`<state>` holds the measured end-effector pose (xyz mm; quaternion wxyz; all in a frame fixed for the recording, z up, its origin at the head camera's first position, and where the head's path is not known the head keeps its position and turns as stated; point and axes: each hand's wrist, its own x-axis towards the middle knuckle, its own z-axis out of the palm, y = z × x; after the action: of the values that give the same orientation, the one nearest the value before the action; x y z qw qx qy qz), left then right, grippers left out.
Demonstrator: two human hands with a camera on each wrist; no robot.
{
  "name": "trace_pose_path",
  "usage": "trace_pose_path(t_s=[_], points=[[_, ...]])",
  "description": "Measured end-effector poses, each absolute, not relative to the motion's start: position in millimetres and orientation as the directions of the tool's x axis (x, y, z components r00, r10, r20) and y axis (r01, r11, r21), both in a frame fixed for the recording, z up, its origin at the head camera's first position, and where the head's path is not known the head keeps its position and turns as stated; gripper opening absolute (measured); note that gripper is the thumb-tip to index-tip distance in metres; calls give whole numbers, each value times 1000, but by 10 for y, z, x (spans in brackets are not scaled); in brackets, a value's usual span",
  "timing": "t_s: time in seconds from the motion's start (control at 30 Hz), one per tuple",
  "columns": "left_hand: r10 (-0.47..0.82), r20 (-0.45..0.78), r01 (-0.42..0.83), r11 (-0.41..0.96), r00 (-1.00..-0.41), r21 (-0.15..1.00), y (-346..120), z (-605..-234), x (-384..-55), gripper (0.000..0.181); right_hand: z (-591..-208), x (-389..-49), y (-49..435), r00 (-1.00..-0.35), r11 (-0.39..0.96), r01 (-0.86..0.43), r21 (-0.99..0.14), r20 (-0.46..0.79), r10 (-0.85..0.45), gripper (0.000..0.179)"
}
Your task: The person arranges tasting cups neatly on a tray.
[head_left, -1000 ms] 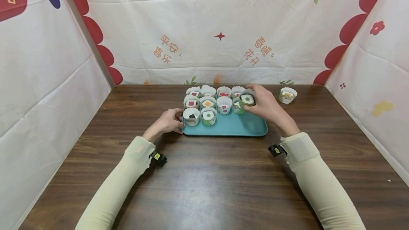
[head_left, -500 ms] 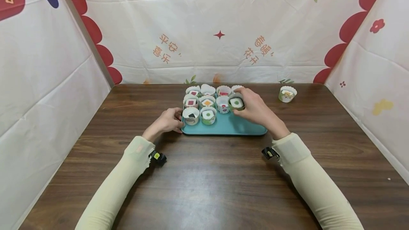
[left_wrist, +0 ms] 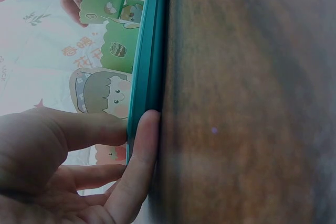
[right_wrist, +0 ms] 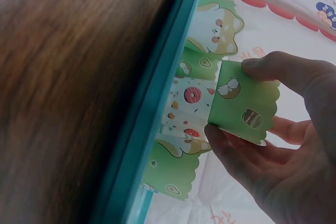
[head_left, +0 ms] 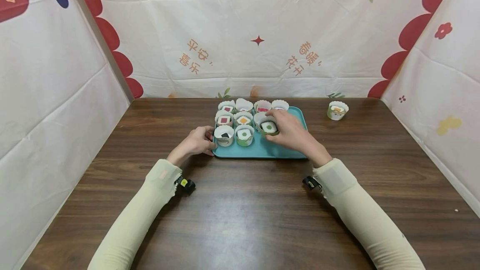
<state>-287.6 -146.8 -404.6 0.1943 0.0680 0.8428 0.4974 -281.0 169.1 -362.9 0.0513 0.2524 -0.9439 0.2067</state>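
Near the middle of the tray, my right hand (head_left: 290,132) pinches a green paper baking cup (head_left: 271,132) with a white filling and green centre. In the right wrist view that cup (right_wrist: 244,103) is tilted and raised above the tray's rim, beside other cups. My left hand (head_left: 196,141) grips the left front corner of the teal tray (head_left: 258,151); the left wrist view shows fingers on both sides of its rim (left_wrist: 149,51). Several filled cups stand on the tray in rows, among them a front-row green cup (head_left: 245,136). My right hand hides part of the middle row.
A lone filled cup (head_left: 337,111) stands on the wooden table (head_left: 232,211) to the right of the tray. Behind the table hangs a printed white cloth (head_left: 240,24), with more cloth at both sides. Bare tray surface shows along the front and right.
The right hand has carried the green cup leftward and a little toward me, from over the tray's right part to near its middle. The left hand stays at the tray corner.
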Motion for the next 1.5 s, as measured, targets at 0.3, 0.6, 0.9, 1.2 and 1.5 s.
trace_pose_path(t_s=[0.3,0.6,0.9,1.2,1.5], points=[[311,-263,-77,503,-913,861,-1466,-4027,-2872,70,-3711,-2798,1643,-869,789,-494,-364,200,-452,68],[300,-275,-90,511,-913,855,-1461,-4031,-2878,71,-3756,-2784,1610,-893,797,-450,-403,192,-407,83],[296,-272,-89,510,-916,856,-1463,-4049,-2879,71,-3764,-2773,1579,-895,799,-447,-402,212,-393,83],[302,-270,-80,518,-914,851,-1465,-4038,-2866,69,-3779,-2776,1569,-921,823,-390,-413,166,-353,84],[302,-265,-78,513,-916,855,-1464,-4048,-2877,70,-3774,-2783,1572,-929,832,-366,-418,111,-353,87]])
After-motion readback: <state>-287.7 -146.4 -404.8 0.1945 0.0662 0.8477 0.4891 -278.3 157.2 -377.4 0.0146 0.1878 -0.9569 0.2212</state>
